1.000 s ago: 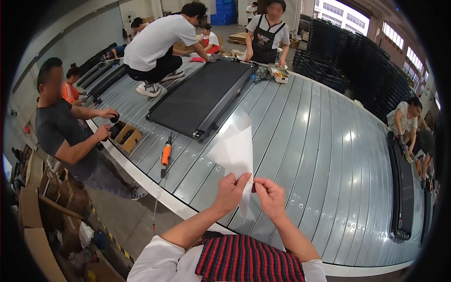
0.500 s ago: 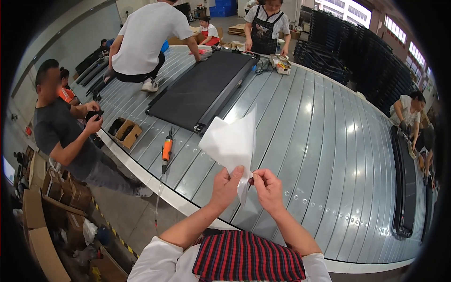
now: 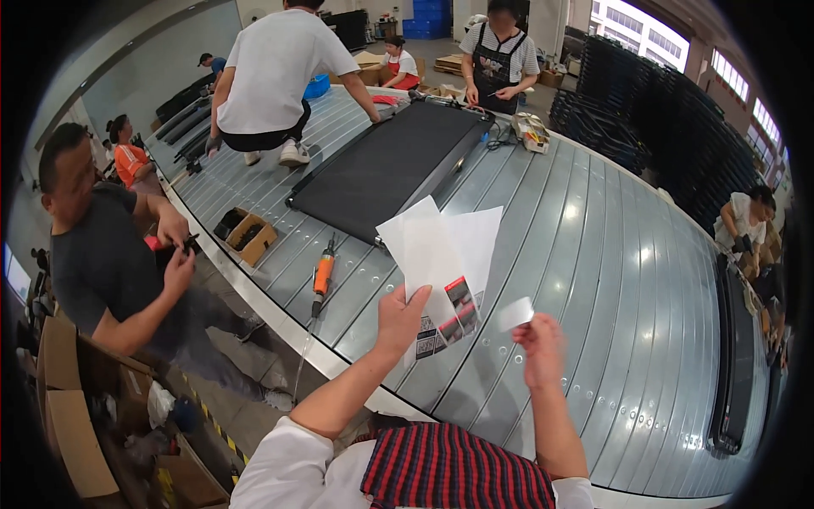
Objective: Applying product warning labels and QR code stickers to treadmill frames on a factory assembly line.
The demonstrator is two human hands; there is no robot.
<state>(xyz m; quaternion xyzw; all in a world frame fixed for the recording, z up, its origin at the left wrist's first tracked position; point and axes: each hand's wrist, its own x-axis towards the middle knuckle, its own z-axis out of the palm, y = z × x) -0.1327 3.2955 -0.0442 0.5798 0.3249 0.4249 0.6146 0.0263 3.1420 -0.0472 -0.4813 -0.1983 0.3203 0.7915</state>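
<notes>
My left hand point(image 3: 400, 322) is closed on white sticker sheets point(image 3: 428, 250), thumb on top. The sheets fan apart at their upper ends, and red, black and grey printed labels with square codes show on the lower part. To the right of them, apart from the sheets, my right hand point(image 3: 543, 352) pinches a small white label point(image 3: 515, 315) between thumb and fingers; that hand is slightly blurred. Both hands are raised over the ribbed grey metal table point(image 3: 585, 339). Beyond the sheets lies a flat black treadmill deck point(image 3: 386, 165).
An orange power screwdriver point(image 3: 323, 276) with a cord lies on the table at left. Past it stands a cardboard box point(image 3: 252, 240) of dark parts. One person point(image 3: 280, 76) squats on the table; another point(image 3: 110, 246) stands at left. A dark frame point(image 3: 731, 356) lies at right.
My right hand has moved right, away from the sheets, with the small white label now in its fingers. The sheets have turned and fanned, showing their printed side.
</notes>
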